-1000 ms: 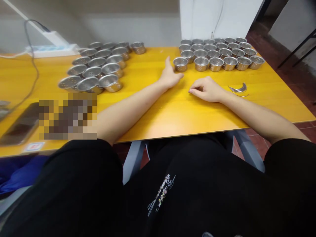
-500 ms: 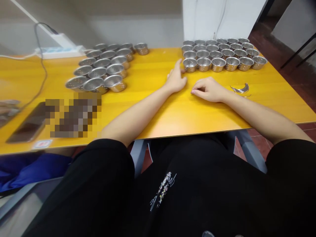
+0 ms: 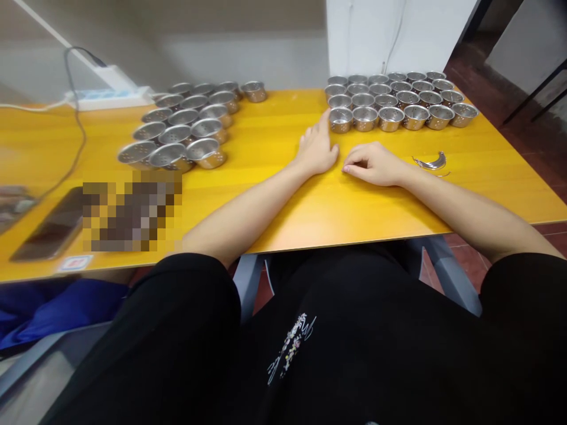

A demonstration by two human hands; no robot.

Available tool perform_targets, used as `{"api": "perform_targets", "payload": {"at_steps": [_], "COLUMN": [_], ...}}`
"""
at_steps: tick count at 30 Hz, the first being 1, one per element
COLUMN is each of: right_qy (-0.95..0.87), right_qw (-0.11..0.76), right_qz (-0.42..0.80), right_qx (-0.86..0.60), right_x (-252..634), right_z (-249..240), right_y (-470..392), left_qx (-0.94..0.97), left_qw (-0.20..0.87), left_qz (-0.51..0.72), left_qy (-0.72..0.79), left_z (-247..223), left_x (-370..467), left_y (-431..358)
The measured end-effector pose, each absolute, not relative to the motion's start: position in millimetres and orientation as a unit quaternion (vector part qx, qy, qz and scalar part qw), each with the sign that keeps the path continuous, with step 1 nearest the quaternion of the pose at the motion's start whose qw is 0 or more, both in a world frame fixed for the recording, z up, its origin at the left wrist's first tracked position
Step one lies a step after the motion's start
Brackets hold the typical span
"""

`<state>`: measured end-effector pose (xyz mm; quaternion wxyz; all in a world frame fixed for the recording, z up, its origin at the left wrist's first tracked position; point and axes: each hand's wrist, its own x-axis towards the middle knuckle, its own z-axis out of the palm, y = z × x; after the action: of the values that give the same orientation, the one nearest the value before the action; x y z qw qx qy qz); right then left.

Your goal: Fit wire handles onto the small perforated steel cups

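My left hand [image 3: 318,149] lies flat on the yellow table [image 3: 274,195], fingers apart, its fingertips touching or just short of the nearest steel perforated cup [image 3: 341,119] at the front-left corner of the right-hand group of cups [image 3: 401,100]. My right hand [image 3: 374,164] rests beside it with fingers loosely curled, holding nothing. A second group of the same cups [image 3: 186,127] stands to the left of my left arm.
Thin curved metal handles [image 3: 430,163] lie to the right of my right hand. A dark phone [image 3: 48,227] lies near the front-left edge, with a white power strip [image 3: 110,94] and cable at the back left. A white wall rises behind the right cups.
My left hand has pushed the front-left cup back into line with the right-hand group and now lies flatter. My right hand has stayed in place.
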<state>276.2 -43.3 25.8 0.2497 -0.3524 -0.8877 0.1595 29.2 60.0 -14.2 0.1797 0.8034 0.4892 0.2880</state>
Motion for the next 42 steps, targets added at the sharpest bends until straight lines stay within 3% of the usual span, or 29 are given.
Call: {"api": "perform_targets", "payload": {"at_steps": [29,42], "right_qy": [-0.890,-0.882], "right_qw": [0.258,0.265], "right_qz": [0.168,0.182], "right_qx": [-0.335,-0.344], "right_x": [279,280], "right_z": [28,28], "right_y": [-46,-46], "left_qx": [0.838,0.837], "left_qw": [0.083,0.123], "left_qz": [0.178,0.171], "left_qy": [0.509,0.505], "left_z": [17,16], "left_x": [29,27], "left_y": [21,26]}}
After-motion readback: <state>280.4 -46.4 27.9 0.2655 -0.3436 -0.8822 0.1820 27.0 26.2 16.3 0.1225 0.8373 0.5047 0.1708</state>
